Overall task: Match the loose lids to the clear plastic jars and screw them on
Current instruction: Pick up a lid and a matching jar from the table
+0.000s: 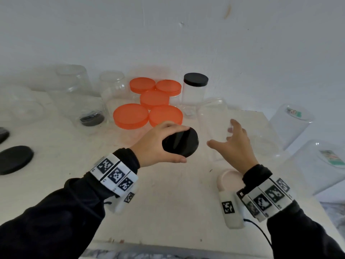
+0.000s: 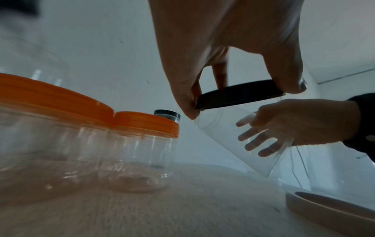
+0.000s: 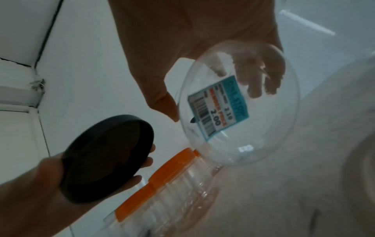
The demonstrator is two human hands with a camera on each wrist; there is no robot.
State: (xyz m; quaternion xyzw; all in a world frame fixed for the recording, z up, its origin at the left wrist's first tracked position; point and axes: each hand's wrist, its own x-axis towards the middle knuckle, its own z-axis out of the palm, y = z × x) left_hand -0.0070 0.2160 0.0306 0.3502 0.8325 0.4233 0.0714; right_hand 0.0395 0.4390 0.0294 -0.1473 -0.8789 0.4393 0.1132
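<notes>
Left hand (image 1: 155,144) gripping black lid (image 1: 180,143) (tilted), orange-lidded jars (image 1: 149,101) behind

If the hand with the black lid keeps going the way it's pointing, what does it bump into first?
Probably the clear jar that the right hand holds tilted. The left hand points its black lid toward it, with only a small gap between them; exact depth is hard to judge.
</notes>
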